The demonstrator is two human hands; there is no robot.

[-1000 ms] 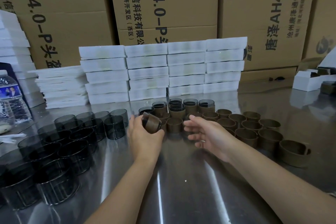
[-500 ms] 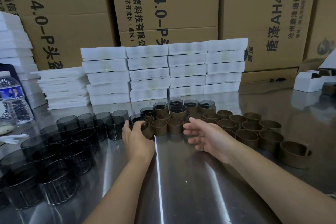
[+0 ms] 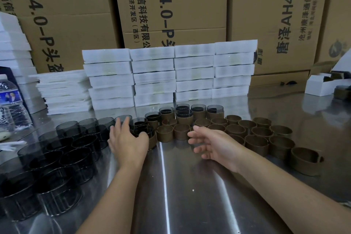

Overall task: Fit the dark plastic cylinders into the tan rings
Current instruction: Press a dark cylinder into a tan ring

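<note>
Several dark translucent cylinders (image 3: 66, 148) stand in a cluster on the left of the steel table (image 3: 190, 195). Empty tan rings (image 3: 256, 135) fill the right side. Rings with cylinders fitted (image 3: 182, 115) stand in a row behind them. One fitted ring (image 3: 152, 139) sits at the left end, beside my left thumb. My left hand (image 3: 127, 138) is open, its straight fingers stretched towards the nearest dark cylinders (image 3: 123, 119). Over the table by the front tan rings hovers my right hand (image 3: 210, 142), fingers loosely curled and holding nothing.
Stacks of white boxes (image 3: 171, 74) line the back of the table, with large cardboard cartons (image 3: 171, 5) behind them. A water bottle (image 3: 11, 104) stands at the far left. A small white box (image 3: 319, 85) sits at the far right.
My left hand lowered the fitted ring it held onto the table at the left end of the group, let go and opened towards the dark cylinders. My right hand stayed nearly still.
</note>
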